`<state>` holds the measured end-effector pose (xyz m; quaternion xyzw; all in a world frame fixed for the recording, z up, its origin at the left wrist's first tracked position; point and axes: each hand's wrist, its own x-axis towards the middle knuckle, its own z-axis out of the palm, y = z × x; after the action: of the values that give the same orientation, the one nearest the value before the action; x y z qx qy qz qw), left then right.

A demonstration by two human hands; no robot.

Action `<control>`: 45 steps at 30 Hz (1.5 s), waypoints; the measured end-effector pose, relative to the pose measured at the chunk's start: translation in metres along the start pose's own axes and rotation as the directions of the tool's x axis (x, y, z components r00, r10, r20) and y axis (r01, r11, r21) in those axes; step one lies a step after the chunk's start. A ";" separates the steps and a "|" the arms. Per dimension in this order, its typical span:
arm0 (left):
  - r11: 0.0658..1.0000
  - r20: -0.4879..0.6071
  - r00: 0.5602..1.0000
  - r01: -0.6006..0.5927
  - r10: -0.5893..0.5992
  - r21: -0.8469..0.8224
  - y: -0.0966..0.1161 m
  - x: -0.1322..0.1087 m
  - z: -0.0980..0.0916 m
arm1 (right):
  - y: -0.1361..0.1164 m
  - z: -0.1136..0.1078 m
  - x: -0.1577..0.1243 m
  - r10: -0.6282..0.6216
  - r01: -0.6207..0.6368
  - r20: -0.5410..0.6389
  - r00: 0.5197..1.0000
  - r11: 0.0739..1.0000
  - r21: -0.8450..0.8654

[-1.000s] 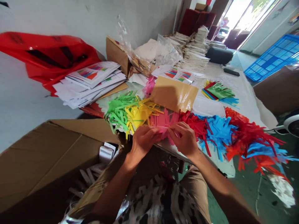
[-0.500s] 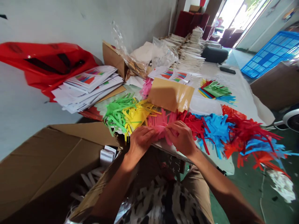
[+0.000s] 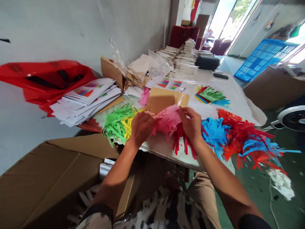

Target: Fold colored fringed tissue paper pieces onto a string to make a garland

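Note:
Between my hands a pink fringed paper tassel (image 3: 168,119) is stretched just above the table edge, its cut strips hanging down. My left hand (image 3: 143,125) is closed on its left end, beside a yellow tassel (image 3: 127,125) and a green tassel (image 3: 119,122). With thumb and fingers, my right hand (image 3: 192,122) pinches the upper right corner of the pink piece. A red tassel (image 3: 181,140) lies partly under that hand. Further right are a blue tassel (image 3: 215,128) and more red fringe (image 3: 247,133), joined in a row.
A brown envelope (image 3: 157,98) lies behind the pink tassel, with a clear plastic tray (image 3: 206,109) to its right. Printed sheets (image 3: 88,95) are stacked at left near a red bag (image 3: 47,79). An open cardboard box (image 3: 54,171) stands below the table edge; a fan (image 3: 294,117) is at far right.
The pink tassel has been lifted from the table and spread between my hands. My right hand has moved up and right. The view has shifted slightly.

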<state>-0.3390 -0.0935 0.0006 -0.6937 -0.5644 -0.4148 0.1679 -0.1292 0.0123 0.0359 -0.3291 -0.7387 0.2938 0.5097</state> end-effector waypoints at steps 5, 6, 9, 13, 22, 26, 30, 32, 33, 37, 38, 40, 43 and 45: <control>0.996 -0.031 0.996 0.089 -0.089 0.000 -0.001 -0.036 0.008 | 0.006 -0.012 -0.004 0.072 -0.073 0.022 0.997 0.997 0.038; 0.990 -0.078 0.987 0.142 -0.143 -0.016 -0.004 -0.037 0.006 | 0.002 -0.014 -0.004 0.062 -0.062 0.012 0.998 0.996 0.067; 0.967 -0.131 0.960 0.238 -0.248 -0.087 -0.017 -0.027 -0.005 | -0.012 -0.023 0.002 0.026 -0.015 -0.068 0.997 0.986 0.165; 0.927 -0.085 0.934 0.329 -0.348 -0.181 -0.025 -0.004 -0.016 | -0.024 -0.047 0.011 -0.011 0.080 -0.273 0.962 0.967 0.244; 0.875 -0.028 0.877 0.477 -0.481 -0.084 -0.040 0.014 -0.013 | -0.052 -0.123 -0.004 -0.139 0.289 -0.549 0.824 0.937 0.196; 0.881 -0.064 0.879 0.472 -0.473 -0.039 -0.031 0.020 -0.025 | -0.079 -0.148 -0.025 -0.199 0.205 -0.474 0.858 0.978 -0.041; 0.787 -0.059 0.855 0.444 -0.515 -0.428 0.025 0.037 -0.043 | -0.093 -0.154 -0.043 -0.191 0.171 -0.067 0.979 0.958 -0.232; 0.711 0.023 0.876 0.406 -0.481 -0.574 0.066 0.045 -0.049 | -0.093 -0.152 -0.046 -0.165 0.185 0.094 0.982 0.944 -0.274; 0.677 0.077 0.896 0.384 -0.436 -0.628 0.086 0.048 -0.049 | -0.092 -0.151 -0.047 -0.148 0.185 0.148 0.978 0.942 -0.282; 0.649 0.197 0.941 0.334 -0.276 -0.684 0.152 0.052 -0.037 | -0.087 -0.148 -0.052 -0.075 0.139 0.225 0.971 0.949 -0.283; 0.661 0.210 0.942 0.333 -0.262 -0.672 0.163 0.052 -0.031 | -0.086 -0.149 -0.055 -0.063 0.127 0.224 0.973 0.951 -0.282; 0.674 0.260 0.932 0.363 -0.253 -0.644 0.178 0.051 -0.018 | -0.085 -0.151 -0.061 -0.041 0.100 0.213 0.976 0.956 -0.275; 0.628 0.393 0.881 0.466 -0.264 -0.623 0.187 0.049 -0.002 | -0.081 -0.160 -0.071 0.012 0.041 0.204 0.979 0.967 -0.252; 0.546 0.485 0.843 0.526 -0.234 -0.652 0.189 0.048 0.003 | -0.076 -0.170 -0.076 0.078 -0.028 0.229 0.970 0.977 -0.213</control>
<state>-0.1626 -0.1182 0.0799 -0.6162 -0.4933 -0.5129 -0.3374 0.0376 -0.0770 0.1043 -0.3631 -0.8116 0.2656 0.3728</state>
